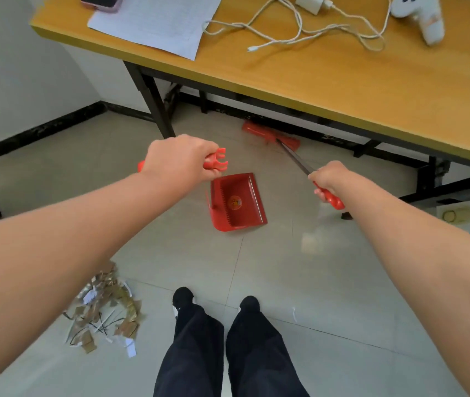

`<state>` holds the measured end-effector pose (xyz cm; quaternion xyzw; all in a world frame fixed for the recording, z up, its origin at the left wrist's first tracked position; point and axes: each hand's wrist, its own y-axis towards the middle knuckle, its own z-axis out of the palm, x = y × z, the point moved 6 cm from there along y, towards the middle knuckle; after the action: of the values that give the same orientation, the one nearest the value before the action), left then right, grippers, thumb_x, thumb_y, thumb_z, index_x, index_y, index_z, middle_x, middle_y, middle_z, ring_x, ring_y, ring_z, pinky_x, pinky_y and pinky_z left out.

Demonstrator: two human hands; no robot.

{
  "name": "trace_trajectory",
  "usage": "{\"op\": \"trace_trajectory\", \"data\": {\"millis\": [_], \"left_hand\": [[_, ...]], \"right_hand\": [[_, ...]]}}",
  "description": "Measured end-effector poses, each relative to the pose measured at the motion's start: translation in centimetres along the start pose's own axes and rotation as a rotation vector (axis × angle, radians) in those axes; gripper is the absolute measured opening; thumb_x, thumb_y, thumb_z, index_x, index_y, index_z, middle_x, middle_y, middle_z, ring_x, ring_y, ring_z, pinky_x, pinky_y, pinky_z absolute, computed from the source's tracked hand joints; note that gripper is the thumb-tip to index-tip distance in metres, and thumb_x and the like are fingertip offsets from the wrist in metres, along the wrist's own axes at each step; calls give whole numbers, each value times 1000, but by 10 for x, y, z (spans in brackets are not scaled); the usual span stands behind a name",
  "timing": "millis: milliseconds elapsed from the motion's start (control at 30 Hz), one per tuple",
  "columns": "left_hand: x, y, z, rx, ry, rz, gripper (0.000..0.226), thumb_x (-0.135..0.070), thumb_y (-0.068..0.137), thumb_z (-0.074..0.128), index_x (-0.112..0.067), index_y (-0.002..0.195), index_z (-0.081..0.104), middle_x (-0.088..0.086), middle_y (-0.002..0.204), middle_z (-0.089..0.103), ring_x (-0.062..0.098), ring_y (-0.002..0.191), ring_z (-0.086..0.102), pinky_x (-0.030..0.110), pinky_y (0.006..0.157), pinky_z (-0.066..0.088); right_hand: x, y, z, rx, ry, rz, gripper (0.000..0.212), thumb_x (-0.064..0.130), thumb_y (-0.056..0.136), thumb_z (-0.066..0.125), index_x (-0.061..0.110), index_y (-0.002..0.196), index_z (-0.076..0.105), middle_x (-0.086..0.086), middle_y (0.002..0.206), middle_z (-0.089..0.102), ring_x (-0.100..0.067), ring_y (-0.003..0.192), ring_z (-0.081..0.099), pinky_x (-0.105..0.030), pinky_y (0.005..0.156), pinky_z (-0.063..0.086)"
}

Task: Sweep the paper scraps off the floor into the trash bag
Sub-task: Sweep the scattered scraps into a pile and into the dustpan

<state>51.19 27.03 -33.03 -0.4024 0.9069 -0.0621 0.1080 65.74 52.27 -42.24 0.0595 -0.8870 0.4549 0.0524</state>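
Observation:
My left hand (180,160) grips the red handle top of the red dustpan (238,203), whose pan sits on the tile floor straight ahead of me. My right hand (328,179) grips the red grip of the broom handle (295,157). The dark shaft runs away from me to the red broom head (269,135), which lies on the floor under the table edge. A pile of brown and white paper scraps (105,310) lies on the floor at lower left, partly behind my left forearm. No trash bag is in view.
A wooden table (328,78) with black legs stands ahead, carrying paper, a phone, a white charger cable and a white controller. My feet (216,302) stand just right of the scraps. A wall with black skirting runs along the left.

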Motion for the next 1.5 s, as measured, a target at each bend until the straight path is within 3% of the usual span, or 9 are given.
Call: {"op": "trace_trajectory", "data": {"millis": [133,267,467,600,800,933,1067,1200,1500], "left_hand": [[-6,11,-4,-41,-10,0,28,-43,87,60,-19,76,52,-4,71,50,21,75,47,29,56,29],[-13,9,-3,-105,17,24,30,-45,87,59,-20,74,47,-2,70,51,23,72,47,28,55,27],[-2,-1,2,-209,82,28,31,-44,86,60,-14,84,60,2,66,56,27,67,54,22,48,21],[11,-8,2,-187,57,-7,30,-43,86,61,-13,85,60,0,66,54,27,68,53,23,50,25],[7,-20,6,-109,1,-21,26,-47,88,60,-21,89,62,-6,72,56,28,84,64,27,57,34],[-7,-20,9,-36,28,61,26,-48,88,56,-23,91,61,-2,81,64,27,85,65,28,58,38],[-28,-10,7,11,79,136,25,-43,88,57,-20,79,53,-6,72,52,25,78,60,27,57,33],[-38,2,8,14,111,151,36,-38,87,55,-20,63,35,-5,68,51,23,73,57,27,54,29],[-29,0,11,-43,117,153,34,-43,88,56,-22,68,38,-3,67,51,26,71,59,27,56,36]], "right_hand": [[6,27,-5,-41,-29,-77,24,19,96,45,12,115,57,-12,60,49,-18,47,38,-26,53,33],[5,40,-8,-32,-109,-11,15,21,96,44,12,93,55,-9,59,49,-17,46,37,-21,52,28],[-20,53,9,16,-212,-75,34,11,95,37,-2,118,59,-17,64,53,-19,46,40,-26,51,33],[-59,29,7,65,-150,-58,34,16,93,38,3,118,56,-11,49,49,-17,41,40,-25,53,33],[-98,-33,-21,136,-38,16,42,17,97,43,27,138,47,-9,61,44,-11,22,32,-11,34,28],[-82,-38,-38,78,-46,-30,43,25,96,44,33,138,47,-10,60,48,-15,35,38,-20,46,31],[-43,-21,-40,12,-73,-50,38,25,98,43,17,134,49,-11,60,51,-17,44,39,-24,54,29],[-13,-4,-40,-9,-74,-22,37,32,97,48,18,131,53,-6,64,52,-12,47,38,-23,53,29],[-7,42,-12,23,-249,-72,44,21,104,33,22,148,35,-9,63,45,-15,48,34,-25,50,27]]}}
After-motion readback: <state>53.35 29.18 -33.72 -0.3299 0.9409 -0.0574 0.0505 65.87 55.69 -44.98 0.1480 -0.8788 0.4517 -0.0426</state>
